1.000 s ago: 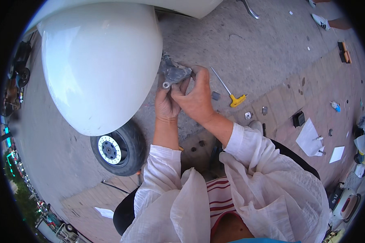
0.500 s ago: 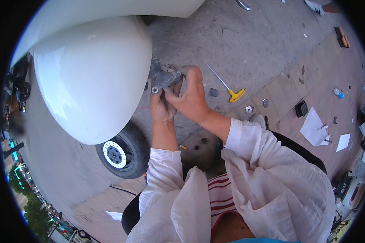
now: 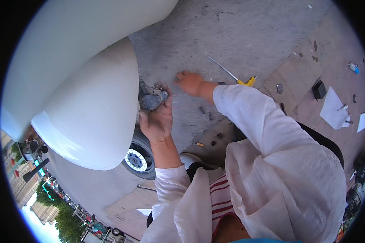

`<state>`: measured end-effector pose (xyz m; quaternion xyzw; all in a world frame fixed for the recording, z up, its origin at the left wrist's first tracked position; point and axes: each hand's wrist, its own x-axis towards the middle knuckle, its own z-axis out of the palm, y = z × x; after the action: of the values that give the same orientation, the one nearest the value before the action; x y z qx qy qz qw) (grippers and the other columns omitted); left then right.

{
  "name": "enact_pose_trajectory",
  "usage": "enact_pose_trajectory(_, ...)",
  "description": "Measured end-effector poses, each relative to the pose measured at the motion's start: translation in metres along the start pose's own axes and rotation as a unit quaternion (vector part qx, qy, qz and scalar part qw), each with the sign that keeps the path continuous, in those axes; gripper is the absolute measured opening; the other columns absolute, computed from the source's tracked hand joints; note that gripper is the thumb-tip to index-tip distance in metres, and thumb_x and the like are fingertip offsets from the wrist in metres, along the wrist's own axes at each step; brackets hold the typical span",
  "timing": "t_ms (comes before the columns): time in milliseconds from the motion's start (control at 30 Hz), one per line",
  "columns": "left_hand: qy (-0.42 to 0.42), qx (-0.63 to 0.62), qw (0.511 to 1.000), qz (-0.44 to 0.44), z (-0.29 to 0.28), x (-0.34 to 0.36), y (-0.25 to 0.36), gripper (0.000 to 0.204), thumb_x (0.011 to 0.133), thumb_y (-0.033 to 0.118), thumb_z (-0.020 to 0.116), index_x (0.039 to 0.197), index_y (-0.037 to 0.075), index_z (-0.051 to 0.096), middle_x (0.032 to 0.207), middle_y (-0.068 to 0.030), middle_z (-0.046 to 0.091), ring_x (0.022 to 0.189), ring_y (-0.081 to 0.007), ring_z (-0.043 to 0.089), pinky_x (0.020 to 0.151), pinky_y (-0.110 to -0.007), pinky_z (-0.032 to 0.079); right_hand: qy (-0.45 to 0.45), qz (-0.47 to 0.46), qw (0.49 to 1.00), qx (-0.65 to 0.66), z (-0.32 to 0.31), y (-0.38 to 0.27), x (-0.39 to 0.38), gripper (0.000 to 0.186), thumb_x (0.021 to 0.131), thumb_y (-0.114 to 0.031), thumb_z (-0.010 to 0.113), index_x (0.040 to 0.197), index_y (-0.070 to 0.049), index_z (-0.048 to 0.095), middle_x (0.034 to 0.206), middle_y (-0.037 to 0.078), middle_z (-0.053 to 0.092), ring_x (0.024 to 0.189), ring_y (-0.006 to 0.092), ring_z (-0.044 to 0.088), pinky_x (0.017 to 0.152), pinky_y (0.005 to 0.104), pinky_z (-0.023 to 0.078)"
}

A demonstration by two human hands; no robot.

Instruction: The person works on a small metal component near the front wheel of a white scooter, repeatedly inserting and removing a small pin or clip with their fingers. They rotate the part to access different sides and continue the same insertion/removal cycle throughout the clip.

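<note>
Beneath the glossy white fender [image 3: 85, 109], my left hand [image 3: 157, 121] cups a grey metal bracket [image 3: 152, 100], its fingers curled round the piece from below and the right side. My right hand [image 3: 188, 83] is apart from it, over the concrete, with loosely bent, separated fingers and nothing visible in them. A yellow T-handled tool [image 3: 246, 81] with a long silver shaft lies just beyond that hand, beside a small dark piece [image 3: 222, 83].
A wheel with a silver disc [image 3: 135, 160] lies below the fender. At right are a black block [image 3: 318, 90], white paper [image 3: 331, 107] with small metal parts, and a blue-and-white object [image 3: 353, 68]. Parked vehicles and trees show at the lower left rim.
My right hand has let go of the bracket and moved right, away from it. My left hand keeps hold. The view has shifted, showing more white bodywork at upper left.
</note>
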<state>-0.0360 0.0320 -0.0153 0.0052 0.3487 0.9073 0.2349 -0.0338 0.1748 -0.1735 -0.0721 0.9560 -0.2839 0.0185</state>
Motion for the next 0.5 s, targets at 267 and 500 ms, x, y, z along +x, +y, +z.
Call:
enact_pose_trajectory(267, 0.006, -0.101, 0.993, -0.061, 0.006, 0.013, -0.004, 0.077, 0.071, 0.032, 0.077, 0.135, 0.006, 0.044, 0.121, -0.0195, 0.051, 0.115, -0.0352, 0.049, 0.103, -0.045, 0.042, 0.054, -0.029, 0.996, -0.061, 0.04, 0.016, 0.008, 0.015, 0.08, -0.013, 0.058, 0.092, -0.005, 0.061, 0.098, 0.013, 0.061, 0.091, 0.0316, 0.063, 0.074, 0.041, 0.054)
enact_pose_trajectory(500, -0.018, -0.176, 0.981, -0.081, -0.017, 0.014, 0.001, 0.077, 0.07, 0.036, 0.076, 0.135, 0.009, 0.045, 0.118, -0.0159, 0.053, 0.105, -0.03, 0.051, 0.093, -0.04, 0.045, 0.055, 0.152, 0.791, 0.59, -0.081, -0.007, 0.004, 0.025, 0.082, -0.008, 0.063, 0.105, 0.0, 0.056, 0.085, 0.01, 0.063, 0.073, 0.0168, 0.061, 0.064, 0.0331, 0.05)
